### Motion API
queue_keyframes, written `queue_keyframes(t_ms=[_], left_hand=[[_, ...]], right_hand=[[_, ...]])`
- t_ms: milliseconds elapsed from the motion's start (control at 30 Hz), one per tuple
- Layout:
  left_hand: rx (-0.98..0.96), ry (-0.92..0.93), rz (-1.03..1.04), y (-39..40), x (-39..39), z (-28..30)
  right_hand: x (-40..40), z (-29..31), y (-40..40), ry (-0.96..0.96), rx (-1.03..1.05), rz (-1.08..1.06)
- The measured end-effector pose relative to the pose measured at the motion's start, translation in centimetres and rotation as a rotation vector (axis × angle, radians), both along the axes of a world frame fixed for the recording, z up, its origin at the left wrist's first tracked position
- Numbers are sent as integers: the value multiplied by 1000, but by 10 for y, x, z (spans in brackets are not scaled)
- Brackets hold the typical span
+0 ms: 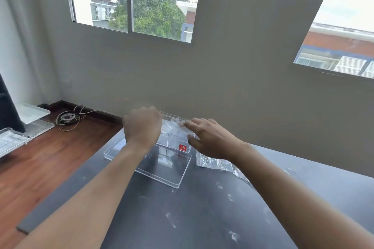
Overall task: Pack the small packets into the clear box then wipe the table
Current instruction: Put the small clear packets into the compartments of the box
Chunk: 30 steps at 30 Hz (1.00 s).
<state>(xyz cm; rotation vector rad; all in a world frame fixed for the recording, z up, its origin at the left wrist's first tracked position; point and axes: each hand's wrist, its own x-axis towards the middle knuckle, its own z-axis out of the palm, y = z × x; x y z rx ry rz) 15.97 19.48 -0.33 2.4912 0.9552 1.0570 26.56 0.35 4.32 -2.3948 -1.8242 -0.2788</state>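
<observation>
On the wooden floor point(50, 157) at far left lie white trays point(32, 113) and a tangle of cable point(67, 117). On the dark surface point(202, 218), the left hand point(142, 125) hangs over the far-left part of the clear box point(174, 139), knuckles up and fingers curled under; what it grips, if anything, is hidden. The box lid point(162, 168) lies flat on the surface just in front of the box (a red sticker point(182, 147) marks the box's front wall). The right hand point(210, 139) reaches over the box's right end, fingers loosely extended, touching a clear packet point(180, 123) at the rim. More small packets point(214, 162) lie on the surface under the right wrist, just right of the lid.
</observation>
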Motion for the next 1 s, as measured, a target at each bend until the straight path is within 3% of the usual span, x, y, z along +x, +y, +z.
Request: queue_keyframes(t_ms=[67, 233, 500, 700, 867, 1000], left_hand=[[-20, -39, -51, 0, -1, 0], [-5, -80, -144, 0, -2, 1], [188, 178, -140, 1, -12, 2], [99, 347, -217, -16, -28, 15], [115, 278, -270, -12, -26, 10], [113, 150, -356, 0, -24, 3]], right_hand=[[-1, 4, 1, 142, 4, 17], [1, -3, 7, 218, 56, 105], [2, -20, 7, 109, 78, 36], [-1, -18, 14, 104, -107, -66], [-5, -17, 20, 130, -155, -88], [-9, -24, 18, 0, 23, -56]])
